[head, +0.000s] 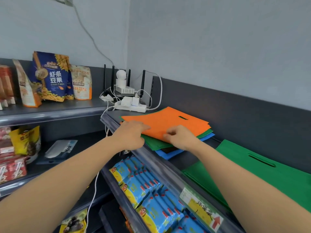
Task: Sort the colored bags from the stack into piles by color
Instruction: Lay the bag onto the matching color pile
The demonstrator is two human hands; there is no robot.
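A stack of flat coloured bags lies on the top shelf (188,158). An orange bag (170,121) is on top, with green (156,142) and blue (170,153) bags below it. My left hand (131,135) rests at the orange bag's near left corner, index finger stretched over it. My right hand (180,137) pinches the orange bag's near edge with curled fingers. A separate pile of green bags (262,175) lies to the right on the same shelf.
A power strip (133,107) with chargers and a router with a small white camera (123,83) stand behind the stack. Snack pouches (52,78) fill the left shelves. Blue snack packs (146,187) hang below the shelf edge. A white cable (94,190) dangles down.
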